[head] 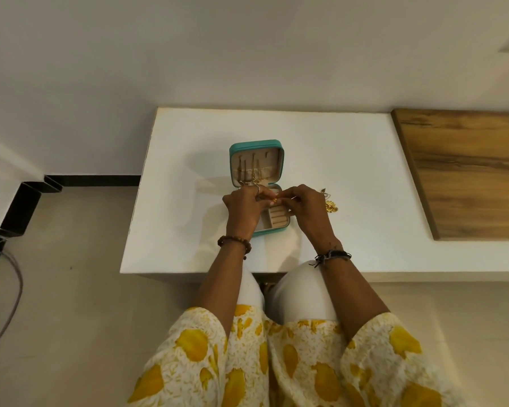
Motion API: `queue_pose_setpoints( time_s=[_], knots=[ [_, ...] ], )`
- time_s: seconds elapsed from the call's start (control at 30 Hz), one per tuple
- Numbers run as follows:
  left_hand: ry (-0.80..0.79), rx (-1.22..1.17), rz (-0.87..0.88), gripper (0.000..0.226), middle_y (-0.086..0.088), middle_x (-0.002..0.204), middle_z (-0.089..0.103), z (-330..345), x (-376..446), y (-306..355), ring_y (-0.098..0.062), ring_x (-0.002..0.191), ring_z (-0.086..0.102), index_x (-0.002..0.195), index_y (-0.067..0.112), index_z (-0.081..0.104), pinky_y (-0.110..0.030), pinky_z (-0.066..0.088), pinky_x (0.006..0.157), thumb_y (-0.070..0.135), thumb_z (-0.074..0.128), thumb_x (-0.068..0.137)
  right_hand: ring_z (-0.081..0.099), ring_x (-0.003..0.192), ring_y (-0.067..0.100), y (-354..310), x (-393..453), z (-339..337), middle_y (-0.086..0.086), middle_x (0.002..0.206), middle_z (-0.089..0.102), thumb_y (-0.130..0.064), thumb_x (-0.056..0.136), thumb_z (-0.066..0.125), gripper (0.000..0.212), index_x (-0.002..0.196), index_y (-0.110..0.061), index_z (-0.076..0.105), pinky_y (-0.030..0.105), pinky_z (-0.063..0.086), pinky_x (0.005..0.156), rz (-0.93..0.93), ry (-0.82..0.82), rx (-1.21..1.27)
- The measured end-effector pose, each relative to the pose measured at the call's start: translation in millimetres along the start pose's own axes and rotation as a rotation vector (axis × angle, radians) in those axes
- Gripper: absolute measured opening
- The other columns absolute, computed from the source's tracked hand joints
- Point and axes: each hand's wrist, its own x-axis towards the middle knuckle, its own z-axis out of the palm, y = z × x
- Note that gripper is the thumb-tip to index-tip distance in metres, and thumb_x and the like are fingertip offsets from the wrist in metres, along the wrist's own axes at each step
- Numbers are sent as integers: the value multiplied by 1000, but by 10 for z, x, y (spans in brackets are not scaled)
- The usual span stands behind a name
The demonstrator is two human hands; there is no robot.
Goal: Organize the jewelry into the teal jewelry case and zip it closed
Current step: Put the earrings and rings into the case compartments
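Head view: both hands, left hand (243, 202) and right hand (304, 205), pinch a small gold piece (275, 199), maybe an earring, over the open teal jewelry case (257, 183) mid-desk (188, 230); fumbling could drop it outside.

No legible text or labels

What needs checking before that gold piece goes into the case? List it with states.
1. Teal case open, lid laid back: ok.
2. Small gold piece in a grip between left hand and right hand: ok.
3. Ring-roll compartment bare and in view: ok.
4. Compartments under the left hand free: cannot tell, hidden.
5. All jewelry off the white table: not ok, gold pieces lie right of the case.
6. Zipper path free: cannot tell.
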Motion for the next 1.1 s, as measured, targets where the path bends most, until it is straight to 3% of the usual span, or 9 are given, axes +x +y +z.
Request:
queue_pose_setpoints(
  time_s=[0.2,0.3,0.4,0.53,0.63,0.77,1.1],
  knots=[
    [-19,58,14,13,-2,93,73,30,3,14,-18,99,60,90,16,73,-26,19,83,17,71,77,63,84,28,28,-2,-6,15,97,63,-12,89,60,15,98,-5,70,39,57,71,11,-22,-58],
    [-29,71,34,10,-1,90,73,40,-21,32,-17,96,62,88,16,73,-26,17,79,14,69,78,61,84,25,37,-2,-2,14,96,63,-13,88,61,16,99,-8,72,43,56,74,24,-31,-98],
    [-10,133,27,12,-1,90,71,53,-45,42,-15,94,60,89,17,70,-25,13,73,15,70,78,55,83,19,15,-13,-11,14,97,64,-16,88,60,19,100,-8,72,38,52,77,37,-24,-132],
    [38,80,-104,22,0,87,63,48,-19,4,-14,84,56,92,14,63,-30,33,84,17,74,74,57,80,20,-17,-28,1,11,92,64,-18,85,64,15,94,-7,71,34,49,72,82,7,-58],
    [63,54,-151,25,-4,90,64,48,-15,-8,-22,91,61,96,10,61,-40,44,92,22,72,77,57,70,14,-21,-38,9,2,80,61,-25,81,70,21,92,-12,59,30,50,64,177,35,55],
    [71,125,-179,30,-8,103,66,84,-6,19,-24,101,59,103,10,59,-36,36,89,28,68,81,55,61,9,-59,-44,4,-4,69,56,-27,77,74,39,99,-12,47,19,44,55,252,25,154],
    [87,351,-110,34,-11,117,58,126,-65,103,-26,109,53,116,10,53,-38,34,90,26,60,87,52,62,6,-107,-37,39,-6,68,52,-23,82,69,42,112,-8,45,24,45,61,255,3,82]
  ],
)
